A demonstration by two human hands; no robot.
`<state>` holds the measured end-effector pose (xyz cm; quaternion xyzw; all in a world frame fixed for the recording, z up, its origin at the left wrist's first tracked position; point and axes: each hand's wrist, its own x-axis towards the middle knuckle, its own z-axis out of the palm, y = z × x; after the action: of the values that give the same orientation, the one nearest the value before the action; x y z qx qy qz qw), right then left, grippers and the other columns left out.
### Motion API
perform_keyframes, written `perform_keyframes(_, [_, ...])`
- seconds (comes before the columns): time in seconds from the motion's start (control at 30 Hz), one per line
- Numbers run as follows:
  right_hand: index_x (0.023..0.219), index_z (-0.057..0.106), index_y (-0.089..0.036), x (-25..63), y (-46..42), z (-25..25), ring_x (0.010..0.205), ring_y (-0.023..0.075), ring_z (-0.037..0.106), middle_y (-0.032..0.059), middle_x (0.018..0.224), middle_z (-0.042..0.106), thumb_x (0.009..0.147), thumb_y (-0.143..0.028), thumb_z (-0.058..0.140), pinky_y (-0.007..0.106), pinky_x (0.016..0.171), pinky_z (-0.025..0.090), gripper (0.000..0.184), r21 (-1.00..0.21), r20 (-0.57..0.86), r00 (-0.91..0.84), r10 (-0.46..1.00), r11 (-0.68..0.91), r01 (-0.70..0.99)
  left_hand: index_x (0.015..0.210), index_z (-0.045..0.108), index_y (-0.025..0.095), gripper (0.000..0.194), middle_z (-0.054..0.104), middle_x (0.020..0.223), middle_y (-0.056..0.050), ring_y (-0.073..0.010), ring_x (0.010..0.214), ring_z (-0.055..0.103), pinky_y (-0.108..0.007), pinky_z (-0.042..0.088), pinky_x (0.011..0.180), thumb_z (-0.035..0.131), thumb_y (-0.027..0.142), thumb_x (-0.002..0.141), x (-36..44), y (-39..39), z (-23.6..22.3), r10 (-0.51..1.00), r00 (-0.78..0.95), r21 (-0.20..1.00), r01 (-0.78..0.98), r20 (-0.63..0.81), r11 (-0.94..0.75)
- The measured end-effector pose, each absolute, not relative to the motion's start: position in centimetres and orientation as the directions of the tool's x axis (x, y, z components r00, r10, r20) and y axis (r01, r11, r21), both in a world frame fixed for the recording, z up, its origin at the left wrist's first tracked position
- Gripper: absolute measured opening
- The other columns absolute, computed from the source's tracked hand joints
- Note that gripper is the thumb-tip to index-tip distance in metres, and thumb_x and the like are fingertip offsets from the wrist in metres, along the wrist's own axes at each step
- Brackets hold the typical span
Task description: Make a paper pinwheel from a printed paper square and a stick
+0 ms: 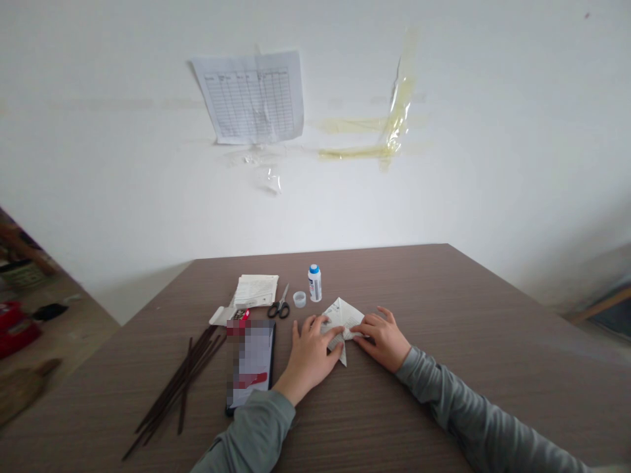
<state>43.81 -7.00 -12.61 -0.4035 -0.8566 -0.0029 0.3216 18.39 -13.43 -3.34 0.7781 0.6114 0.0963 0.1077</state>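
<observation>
Table (493,341): firm backing, good for creasing.
Left hand (310,358): fingers spread over the left side of the folded paper (342,309); keep that weight down!
Right hand (384,338): seemingly pinching the right edge, grip partly hidden; square it before pressing.
Folded paper: between the hands, nearer than the bottle (315,288); crease slowly.

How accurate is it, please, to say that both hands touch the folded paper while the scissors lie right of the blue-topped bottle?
Not quite: the head view shows the scissors to the left of the blue-topped bottle; the left hand and right hand do touch the folded paper.
</observation>
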Motion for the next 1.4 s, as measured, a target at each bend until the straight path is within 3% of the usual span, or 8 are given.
perform_keyframes(0.37, [0.123,0.103,-0.036,43.68,-7.36,-12.11,0.102,0.0354,0.093,0.0073,0.104,0.095,0.117,-0.029,0.083,0.069,0.134,0.063,0.022,-0.226,0.517,-0.484,0.706,0.658,0.718,0.179,0.083,0.044,0.06,0.076,0.187,-0.012,-0.048,0.18,0.061,-0.093,0.036,0.156,0.083,0.029,0.12,18.2,-13.08,-4.24,0.971,0.238,0.269,0.934,0.029,-0.237])
perform_keyframes(0.87, [0.124,0.103,-0.037,43.71,-7.58,-11.94,0.105,0.0358,0.095,0.0072,0.109,0.097,0.116,-0.024,0.083,0.069,0.136,0.063,0.024,-0.224,0.496,-0.481,0.722,0.642,0.733,0.167,0.092,0.049,0.054,0.078,0.187,-0.01,-0.048,0.179,0.064,-0.091,0.038,0.156,0.085,0.027,0.119,18.39,-13.32,-3.79,0.972,0.233,0.248,0.94,0.035,-0.235])
perform_keyframes(1.23, [0.125,0.103,-0.037,43.72,-7.49,-12.05,0.106,0.036,0.094,0.0077,0.108,0.097,0.116,-0.024,0.082,0.07,0.138,0.062,0.026,-0.234,0.475,-0.484,0.735,0.636,0.736,0.168,0.092,0.048,0.055,0.077,0.187,-0.009,-0.049,0.179,0.062,-0.092,0.036,0.156,0.083,0.026,0.118,18.36,-13.4,-3.57,0.973,0.231,0.269,0.935,0.026,-0.23])
perform_keyframes(1.4, [0.124,0.103,-0.038,43.8,-7.44,-12.11,0.104,0.0357,0.093,0.0073,0.106,0.096,0.116,-0.025,0.083,0.069,0.135,0.063,0.025,-0.223,0.501,-0.487,0.716,0.651,0.726,0.173,0.088,0.045,0.058,0.077,0.187,-0.01,-0.0455,0.179,0.063,-0.09,0.035,0.157,0.083,0.027,0.119,18.43,-13.42,-3.55,0.976,0.218,0.259,0.942,0.02,-0.215])
